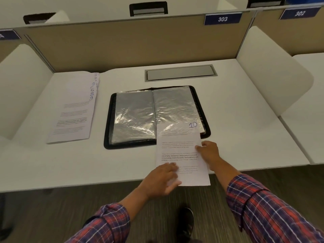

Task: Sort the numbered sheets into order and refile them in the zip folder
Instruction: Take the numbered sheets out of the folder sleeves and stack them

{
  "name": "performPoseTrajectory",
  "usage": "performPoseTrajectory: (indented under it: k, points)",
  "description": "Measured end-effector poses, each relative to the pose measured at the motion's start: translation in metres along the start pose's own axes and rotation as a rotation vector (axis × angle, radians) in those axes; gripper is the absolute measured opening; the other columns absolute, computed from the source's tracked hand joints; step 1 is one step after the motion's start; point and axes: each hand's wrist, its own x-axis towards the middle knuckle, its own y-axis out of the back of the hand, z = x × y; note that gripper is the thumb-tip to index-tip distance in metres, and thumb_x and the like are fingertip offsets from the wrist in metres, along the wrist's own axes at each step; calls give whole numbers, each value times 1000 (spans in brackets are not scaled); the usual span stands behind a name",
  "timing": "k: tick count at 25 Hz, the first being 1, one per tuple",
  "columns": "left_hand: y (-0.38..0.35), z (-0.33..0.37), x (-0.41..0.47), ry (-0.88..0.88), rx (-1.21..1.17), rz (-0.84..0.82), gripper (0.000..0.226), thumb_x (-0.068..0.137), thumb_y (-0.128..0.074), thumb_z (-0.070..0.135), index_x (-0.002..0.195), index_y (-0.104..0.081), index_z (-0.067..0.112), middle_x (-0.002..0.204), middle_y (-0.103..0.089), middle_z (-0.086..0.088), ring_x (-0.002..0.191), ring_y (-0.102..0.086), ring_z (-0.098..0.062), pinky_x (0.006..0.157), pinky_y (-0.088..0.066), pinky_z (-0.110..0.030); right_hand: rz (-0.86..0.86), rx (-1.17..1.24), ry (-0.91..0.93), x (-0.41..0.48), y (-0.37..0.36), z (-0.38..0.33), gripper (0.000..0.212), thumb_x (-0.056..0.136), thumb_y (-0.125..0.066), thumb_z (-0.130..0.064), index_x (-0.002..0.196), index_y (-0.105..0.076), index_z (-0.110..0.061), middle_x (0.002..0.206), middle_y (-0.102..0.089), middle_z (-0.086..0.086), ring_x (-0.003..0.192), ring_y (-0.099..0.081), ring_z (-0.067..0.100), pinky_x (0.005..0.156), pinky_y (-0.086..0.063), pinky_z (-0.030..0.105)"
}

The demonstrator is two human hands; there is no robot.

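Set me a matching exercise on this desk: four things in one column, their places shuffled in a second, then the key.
Things
1. sheet marked 10
2. stack of sheets
3. zip folder
4. grey hatch

Places
A. set into the desk, behind the zip folder
B. at the near desk edge, touched by the left hand and the right hand
C. on the left of the desk
D. lying open in the middle of the desk

Pairs: 1-B; 2-C; 3-D; 4-A
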Motion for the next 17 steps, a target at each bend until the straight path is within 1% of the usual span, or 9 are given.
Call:
performPoseTrajectory:
  k: [1, 3, 5, 6, 8, 11, 13, 15, 17]
  points:
    - [3, 0, -6, 125, -89, 49, 48, 102, -48, 58, 125, -70, 22, 149, -58, 2, 145, -43, -8, 123, -32, -31, 12, -9, 3, -7, -3, 4, 5, 100, -67, -16, 99, -70, -20, 105, -75, 6, 92, -74, 27, 90, -62, 49]
    - [11, -4, -17, 367, -239, 196, 48, 103, -49, 57, 135, -62, 23, 147, -57, 4, 135, -50, -7, 118, -41, -36, 31, 11, -8, -24, -8, 12, 8, 101, -64, -14, 104, -70, -17, 108, -74, 8, 94, -74, 28, 90, -62, 49]
    - [20, -8, -25, 534, -321, 293, 45, 105, -53, 47, 141, -55, 20, 143, -58, 1, 124, -54, -8, 109, -47, -32, 31, 41, -31, -43, -13, 20, 10, 102, -62, -12, 108, -69, -14, 109, -73, 8, 95, -73, 28, 87, -62, 47]
    - [24, -9, -28, 590, -352, 305, 46, 105, -55, 44, 144, -52, 18, 144, -57, -1, 124, -54, -10, 106, -44, -28, 28, 50, -38, -52, -16, 25, 10, 102, -61, -11, 109, -69, -13, 110, -73, 9, 95, -72, 28, 85, -62, 46]
    - [33, -9, -35, 648, -388, 275, 50, 106, -55, 39, 149, -48, 15, 150, -54, -5, 132, -52, -17, 105, -40, -27, 32, 80, -32, -72, -21, 29, 10, 103, -59, -9, 108, -68, -12, 110, -72, 10, 94, -72, 28, 80, -62, 43]
    - [40, -7, -41, 704, -508, 249, 58, 105, -56, 39, 156, -41, 15, 158, -46, -5, 143, -46, -23, 113, -40, -37, 8, 89, 15, -101, -25, 30, 10, 106, -56, -13, 109, -65, -16, 108, -71, 7, 94, -72, 26, 69, -59, 35]
    - [45, -5, -48, 746, -612, 256, 62, 104, -58, 41, 157, -39, 15, 160, -45, -5, 145, -45, -24, 114, -41, -40, -14, 60, 65, -121, -28, 28, 7, 107, -56, -16, 107, -63, -18, 108, -71, 5, 94, -73, 25, 67, -58, 32]
    - [51, -4, -52, 774, -712, 251, 66, 100, -60, 49, 153, -43, 12, 156, -49, -5, 139, -52, -25, 112, -47, -42, -13, 28, 101, -137, -31, 23, 6, 106, -57, -17, 107, -62, -17, 107, -71, 6, 93, -73, 25, 68, -59, 33]
    - [57, -1, -58, 773, -824, 242, 57, 100, -60, 48, 145, -49, 14, 148, -57, -3, 122, -63, -19, 95, -58, -37, -18, 34, 138, -150, -35, 15, 5, 105, -58, -18, 108, -63, -17, 107, -72, 6, 93, -74, 25, 70, -61, 35]
